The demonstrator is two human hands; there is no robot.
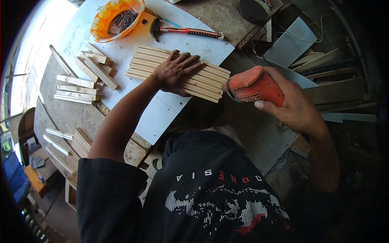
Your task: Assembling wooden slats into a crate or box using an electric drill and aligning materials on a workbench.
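We had the row of slats (208, 83) on the board (160, 115), beneath our left hand (176, 73); the power tool (253, 87), in our right hand (296, 103), was at their right end. Beyond the slats lay the hammer (190, 31), and left of it the bowl (98, 28) with nails (123, 20) in it. Short wood blocks (101, 73) sat left of the slats, with wood strips (81, 142) nearer us on that side. Planks (336, 91) lay to our right, past the right hand.

A white board (156, 115) dotted with small dark spots lies on a grey-brown worktop (79, 115). It carries an orange bowl (98, 27), a red-and-black hammer (188, 31) and pale wooden slats (142, 60) jutting past its edge. Short wooden blocks (79, 90) lie to the left.
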